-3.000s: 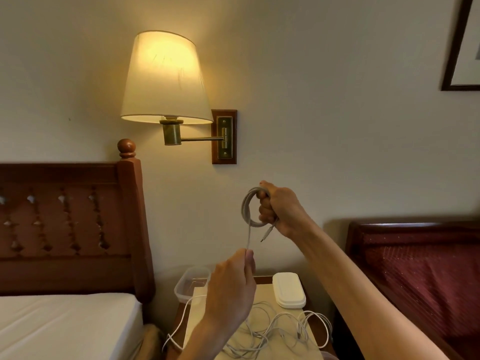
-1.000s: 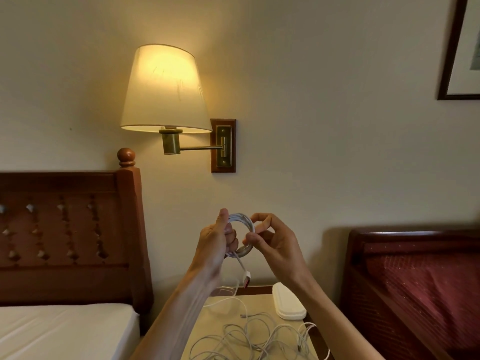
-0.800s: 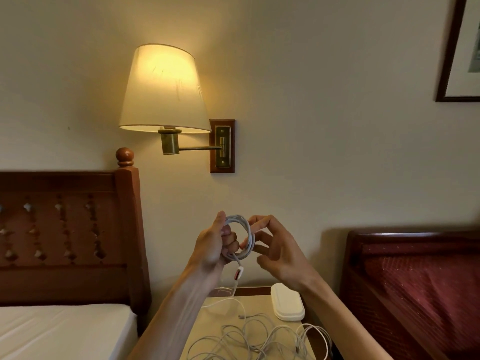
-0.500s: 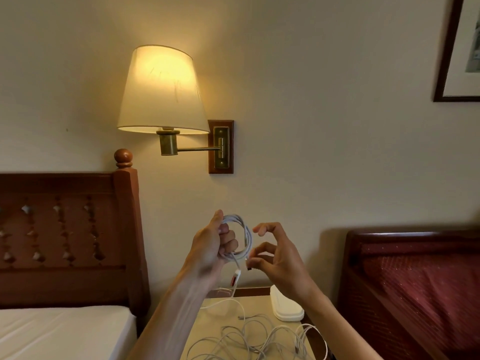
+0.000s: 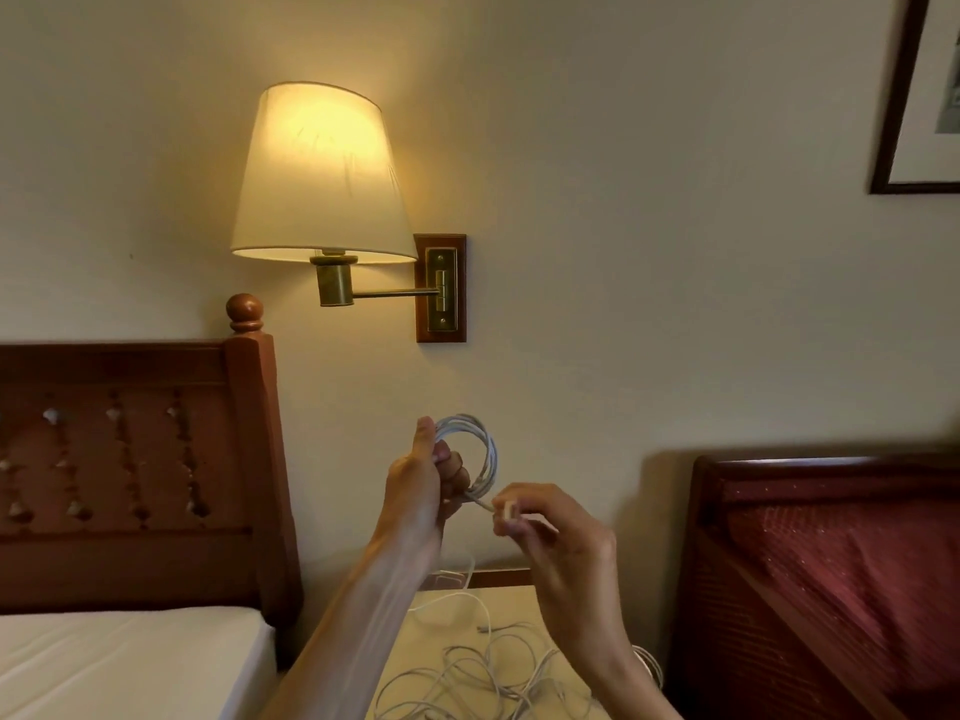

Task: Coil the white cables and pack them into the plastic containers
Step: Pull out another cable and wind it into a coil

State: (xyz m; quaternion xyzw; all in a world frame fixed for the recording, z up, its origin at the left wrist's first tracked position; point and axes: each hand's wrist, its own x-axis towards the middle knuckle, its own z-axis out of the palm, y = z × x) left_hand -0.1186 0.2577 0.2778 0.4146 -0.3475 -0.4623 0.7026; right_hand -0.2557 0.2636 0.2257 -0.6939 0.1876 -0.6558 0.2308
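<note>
Coiled white cable hanging mid-air above nightstand, left hand gripping its loops. Right hand pinching plug end just right of coil. Loose cables lying tangled below. Risk: loops springing apart if left grip is slackening during tuck. Containers hiding behind arms; plug blurring, type unclear.

Single head view, faces forward at wall, close above fingers; wall lamp high above them.
</note>
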